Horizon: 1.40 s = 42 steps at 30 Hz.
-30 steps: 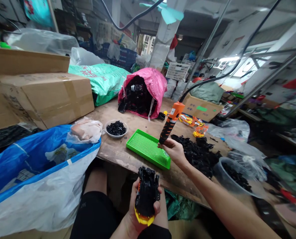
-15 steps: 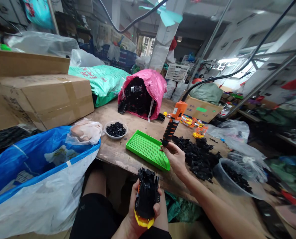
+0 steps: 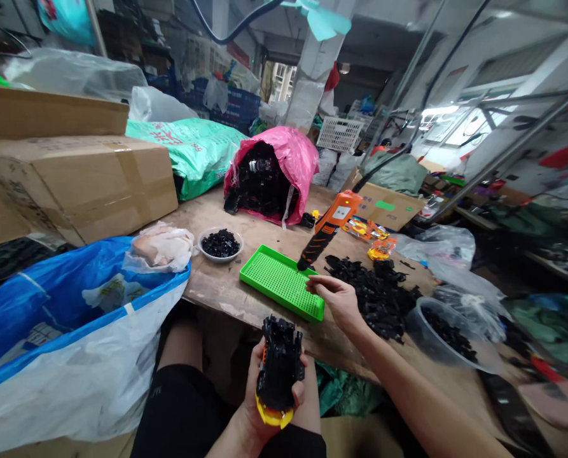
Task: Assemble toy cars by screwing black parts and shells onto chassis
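Note:
My left hand (image 3: pixel 255 401) is wrapped round a black toy car body (image 3: pixel 280 366) with a yellow end, held above my lap. Over the right end of the green perforated tray (image 3: pixel 274 277), my right hand (image 3: pixel 336 296) has thumb and fingertips pinched together; whatever they hold is too small to name. An orange and black electric screwdriver (image 3: pixel 329 226) hangs tilted on its cable just beyond those fingertips, apart from them. A heap of black parts (image 3: pixel 379 296) lies right of the tray.
A small bowl of black pieces (image 3: pixel 220 244) stands left of the tray, a clear tub (image 3: pixel 422 324) at the right. Behind are a pink sack (image 3: pixel 303 159) and cardboard box (image 3: pixel 102 184). A blue-lined bag (image 3: pixel 74 299) is at the left.
The screwdriver has tilted, its lower end swinging left and away from my right hand. My right hand stays near the tray's right end. My left hand still holds the car body.

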{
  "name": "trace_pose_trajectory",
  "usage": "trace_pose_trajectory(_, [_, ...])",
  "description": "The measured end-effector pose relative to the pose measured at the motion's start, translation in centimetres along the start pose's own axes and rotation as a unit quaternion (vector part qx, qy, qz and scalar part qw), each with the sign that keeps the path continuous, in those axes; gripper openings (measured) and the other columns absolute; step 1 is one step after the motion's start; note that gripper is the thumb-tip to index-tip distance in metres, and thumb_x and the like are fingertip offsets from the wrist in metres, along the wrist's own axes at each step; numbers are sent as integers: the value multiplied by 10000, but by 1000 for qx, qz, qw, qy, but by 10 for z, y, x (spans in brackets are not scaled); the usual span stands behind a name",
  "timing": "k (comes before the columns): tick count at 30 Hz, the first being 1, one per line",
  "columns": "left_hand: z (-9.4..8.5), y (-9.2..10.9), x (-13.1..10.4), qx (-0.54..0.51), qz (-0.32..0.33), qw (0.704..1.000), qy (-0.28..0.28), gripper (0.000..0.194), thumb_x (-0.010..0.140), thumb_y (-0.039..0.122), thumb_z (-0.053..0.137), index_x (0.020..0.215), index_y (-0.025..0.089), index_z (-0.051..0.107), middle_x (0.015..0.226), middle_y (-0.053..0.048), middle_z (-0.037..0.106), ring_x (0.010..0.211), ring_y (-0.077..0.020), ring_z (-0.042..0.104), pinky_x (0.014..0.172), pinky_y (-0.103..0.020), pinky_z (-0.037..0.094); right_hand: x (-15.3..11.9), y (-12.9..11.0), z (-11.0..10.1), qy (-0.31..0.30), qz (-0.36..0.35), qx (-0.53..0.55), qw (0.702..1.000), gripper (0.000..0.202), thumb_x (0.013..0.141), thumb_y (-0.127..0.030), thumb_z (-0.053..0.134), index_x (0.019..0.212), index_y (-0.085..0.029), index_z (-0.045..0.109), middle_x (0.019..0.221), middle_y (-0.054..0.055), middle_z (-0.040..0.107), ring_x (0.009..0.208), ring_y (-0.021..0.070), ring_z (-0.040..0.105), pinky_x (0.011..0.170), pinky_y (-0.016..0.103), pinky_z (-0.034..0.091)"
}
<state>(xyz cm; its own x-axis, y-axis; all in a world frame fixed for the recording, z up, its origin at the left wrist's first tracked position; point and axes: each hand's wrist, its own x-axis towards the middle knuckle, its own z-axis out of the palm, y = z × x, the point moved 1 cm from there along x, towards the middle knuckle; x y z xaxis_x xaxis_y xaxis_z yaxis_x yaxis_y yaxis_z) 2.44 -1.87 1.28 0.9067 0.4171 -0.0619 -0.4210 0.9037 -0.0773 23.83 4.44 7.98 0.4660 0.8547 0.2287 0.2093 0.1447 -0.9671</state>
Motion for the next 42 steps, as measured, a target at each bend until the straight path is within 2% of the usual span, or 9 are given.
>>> trace_pose_trajectory(7, [6, 0, -1, 14, 18, 1000, 4, 607, 843, 597, 654, 1139, 67, 686, 951, -78, 764, 546, -169, 680, 468, -245, 437, 9, 0, -14, -20, -75, -112, 991, 196, 766, -320, 713, 874, -189, 810, 804, 73, 800, 702, 211, 753, 712, 356, 629])
trace_pose_trajectory(12, [5, 0, -2, 12, 14, 1000, 18, 626, 819, 602, 681, 1146, 69, 680, 935, -74, 766, 527, -170, 674, 467, -247, 434, 14, -5, -21, -27, -148, -206, 967, 171, 787, -299, 675, 862, -216, 804, 874, 77, 803, 756, 223, 745, 746, 365, 614])
trace_pose_trajectory(15, [5, 0, -2, 2, 10, 1000, 16, 614, 839, 598, 662, 1165, 77, 674, 948, -86, 767, 538, -165, 674, 467, -244, 422, 17, -9, -23, -36, -183, -255, 949, 147, 786, -283, 664, 824, -234, 798, 841, 74, 794, 742, 229, 731, 749, 373, 603])
trace_pose_trajectory(20, [7, 2, -3, 5, 3, 1000, -11, 601, 845, 598, 653, 1153, 83, 677, 973, -77, 769, 572, -164, 687, 508, -239, 454, 21, -13, -25, -50, -202, -306, 929, 133, 786, -314, 673, 739, -234, 769, 924, 101, 773, 850, 262, 728, 804, 412, 599])
trace_pose_trajectory(23, [6, 2, -4, 10, -4, 1000, -15, 627, 828, 610, 661, 1166, 83, 673, 975, -80, 771, 577, -178, 695, 513, -245, 462, 18, -17, -26, -43, -197, -315, 927, 158, 811, -320, 645, 761, -226, 763, 966, 112, 765, 897, 267, 721, 828, 425, 595])
trace_pose_trajectory(28, [10, 4, -9, 17, 0, 1000, -11, 633, 805, 606, 676, 1152, 77, 677, 965, -70, 772, 569, -185, 695, 520, -260, 475, -2, -29, -21, -50, -160, -306, 937, 207, 856, -357, 645, 909, -200, 770, 930, 100, 779, 767, 225, 717, 709, 367, 597])
trace_pose_trajectory(33, [17, 8, -18, 33, 24, 999, -8, 630, 834, 621, 632, 1125, 64, 683, 965, -79, 768, 570, -180, 690, 511, -261, 460, -41, -49, -5, -66, -50, -235, 969, 325, 851, -452, 687, 1032, -193, 758, 929, 99, 783, 696, 211, 715, 642, 341, 588])
trace_pose_trajectory(37, [21, 15, -27, 46, 46, 998, 3, 645, 852, 640, 605, 1138, 67, 676, 972, -113, 762, 594, -209, 703, 529, -283, 461, -77, -60, 6, -101, 43, -180, 978, 379, 816, -524, 725, 1031, -213, 747, 870, 91, 769, 633, 209, 703, 615, 343, 579])
trace_pose_trajectory(42, [29, 26, -38, 94, 85, 992, 12, 675, 824, 680, 613, 1144, 89, 674, 985, -111, 749, 610, -215, 702, 565, -301, 474, -119, -61, 9, -123, 131, -143, 973, 365, 798, -586, 734, 896, -237, 704, 643, 53, 713, 573, 219, 686, 559, 333, 552])
